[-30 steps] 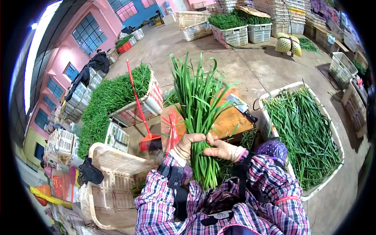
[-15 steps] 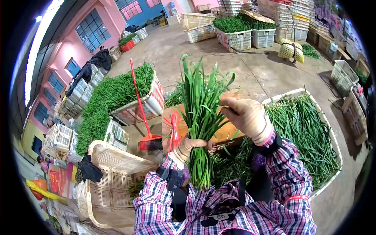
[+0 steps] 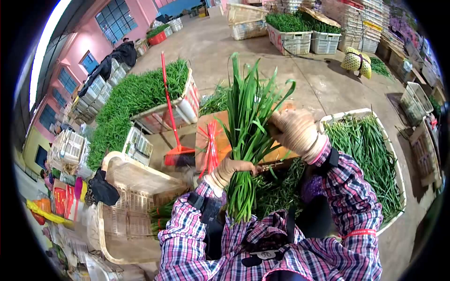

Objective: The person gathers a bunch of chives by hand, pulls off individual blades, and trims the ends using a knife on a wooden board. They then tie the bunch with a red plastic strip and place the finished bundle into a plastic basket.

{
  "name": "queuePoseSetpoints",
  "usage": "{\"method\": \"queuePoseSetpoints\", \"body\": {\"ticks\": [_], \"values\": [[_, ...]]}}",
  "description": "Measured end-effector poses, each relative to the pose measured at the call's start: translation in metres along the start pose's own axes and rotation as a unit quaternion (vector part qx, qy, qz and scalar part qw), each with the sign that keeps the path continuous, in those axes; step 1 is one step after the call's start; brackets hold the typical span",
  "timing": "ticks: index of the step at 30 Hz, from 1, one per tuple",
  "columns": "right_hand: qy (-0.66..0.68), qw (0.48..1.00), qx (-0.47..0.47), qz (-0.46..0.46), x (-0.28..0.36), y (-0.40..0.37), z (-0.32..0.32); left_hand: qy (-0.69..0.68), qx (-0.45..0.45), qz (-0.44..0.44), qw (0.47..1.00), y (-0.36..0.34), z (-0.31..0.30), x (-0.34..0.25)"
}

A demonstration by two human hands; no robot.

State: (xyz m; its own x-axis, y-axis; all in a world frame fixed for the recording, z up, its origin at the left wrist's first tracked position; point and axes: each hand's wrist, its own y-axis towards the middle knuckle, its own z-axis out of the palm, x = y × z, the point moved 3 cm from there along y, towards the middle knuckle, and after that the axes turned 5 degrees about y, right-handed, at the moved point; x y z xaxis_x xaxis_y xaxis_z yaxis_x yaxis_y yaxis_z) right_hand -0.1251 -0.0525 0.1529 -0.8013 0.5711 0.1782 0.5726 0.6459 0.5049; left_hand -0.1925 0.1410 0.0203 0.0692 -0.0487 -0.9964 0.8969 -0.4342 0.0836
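My left hand point(image 3: 228, 172), in a pale glove, is wrapped round a bunch of garlic chives point(image 3: 243, 140). The long leaves fan out above the fist and the lower ends hang below it over my lap. On the right side of the leaves is my gloved right hand point(image 3: 300, 133), its fingers curled in against the foliage; what they pinch is hidden. Behind the bunch lies a wooden board point(image 3: 283, 152) with a bundle of red ties point(image 3: 211, 147) on it. Loose green trimmings point(image 3: 279, 196) lie below, between my arms.
At right stands a white crate of chives point(image 3: 402, 187). An open, tilted beige crate point(image 3: 133, 255) is at lower left. Beyond it are a red-handled broom point(image 3: 169, 103) and crates piled with greens point(image 3: 140, 103). A cushioned stool point(image 3: 356, 62) and stacked crates point(image 3: 363, 28) stand farther back.
My right hand has turned and its fingers have curled in closer to the leaves. The left hand keeps its hold, and the whole view has shifted slightly.
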Motion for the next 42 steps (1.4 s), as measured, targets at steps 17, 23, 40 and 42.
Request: {"method": "queuePoseSetpoints", "body": {"ticks": [17, 23, 40, 42], "values": [[0.538, 0.789, -0.198, 0.220, -0.088, -0.013, 0.040, -0.289, -0.466, 0.068, 0.834, -0.057, -0.066, -0.061], [0.571, 0.759, -0.080, 0.302, -0.056, -0.055, 0.064, -0.331, -0.478, 0.098, 0.808, -0.083, -0.093, -0.039], [0.438, 0.890, -0.098, -0.078, 0.071, 0.045, -0.043, -0.274, -0.184, 0.133, 0.935, -0.058, -0.024, -0.045], [0.276, 0.942, -0.121, -0.149, 0.080, 0.058, -0.046, -0.244, -0.162, 0.134, 0.947, -0.053, -0.019, -0.045]]}}
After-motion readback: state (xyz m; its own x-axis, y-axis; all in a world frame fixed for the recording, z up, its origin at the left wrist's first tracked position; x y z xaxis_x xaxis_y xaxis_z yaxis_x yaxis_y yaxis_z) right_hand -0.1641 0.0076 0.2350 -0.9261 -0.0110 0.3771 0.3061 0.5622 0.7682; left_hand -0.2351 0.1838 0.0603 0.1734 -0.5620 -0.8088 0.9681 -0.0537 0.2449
